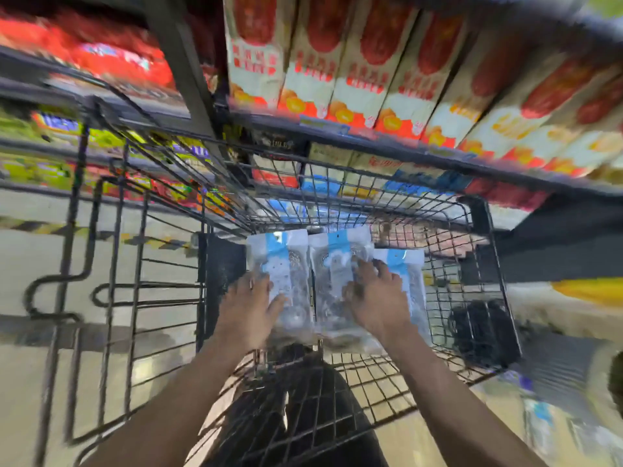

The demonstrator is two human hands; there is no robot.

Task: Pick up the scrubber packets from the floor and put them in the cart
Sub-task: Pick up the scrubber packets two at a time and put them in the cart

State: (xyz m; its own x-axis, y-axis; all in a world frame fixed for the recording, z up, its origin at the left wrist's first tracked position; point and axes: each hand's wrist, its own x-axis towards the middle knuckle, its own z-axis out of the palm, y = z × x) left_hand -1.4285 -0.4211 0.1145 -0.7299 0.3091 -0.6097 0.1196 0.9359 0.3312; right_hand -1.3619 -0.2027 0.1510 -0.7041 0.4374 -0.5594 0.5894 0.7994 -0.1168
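Three clear scrubber packets with blue-and-white header cards lie side by side inside the black wire cart (472,210). My left hand (251,310) rests with spread fingers on the left packet (286,264). My right hand (377,298) presses flat across the middle packet (332,264) and the right packet (409,274). Both hands reach down into the basket from the near side. The frame is blurred, so finger contact is not sharp.
Shelves of white, red and orange boxes (337,79) rise behind the cart. A dark bundle (482,332) sits in the cart's right corner. Another packet (539,423) lies on the floor at the lower right. Yellow-black floor tape (40,227) runs at the left.
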